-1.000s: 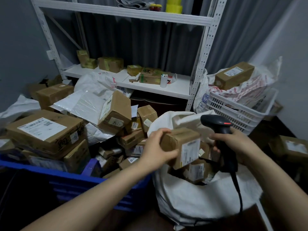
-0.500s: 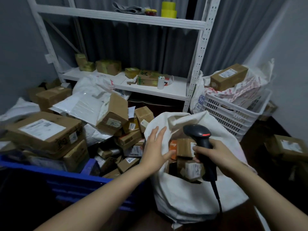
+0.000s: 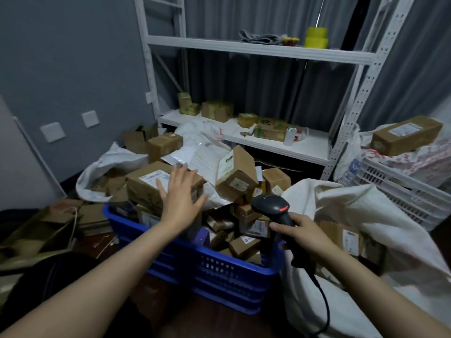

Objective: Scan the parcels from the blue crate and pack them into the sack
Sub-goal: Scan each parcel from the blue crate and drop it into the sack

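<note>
A head-worn wide-angle camera is looking forward and down, hanging close over the blue crate (image 3: 219,272) at 12 o'clock, with the white sack (image 3: 341,198) at 2 o'clock and shelving (image 3: 256,48) rising farther off at 1 o'clock.

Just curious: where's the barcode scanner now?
Head view, right of centre: the right hand grips the scanner above the right end of the blue crate, beside the white sack.

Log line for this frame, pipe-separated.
phase: pick | left hand: open, over large box on blue crate | right hand: grips scanner | sack: beside crate
</note>
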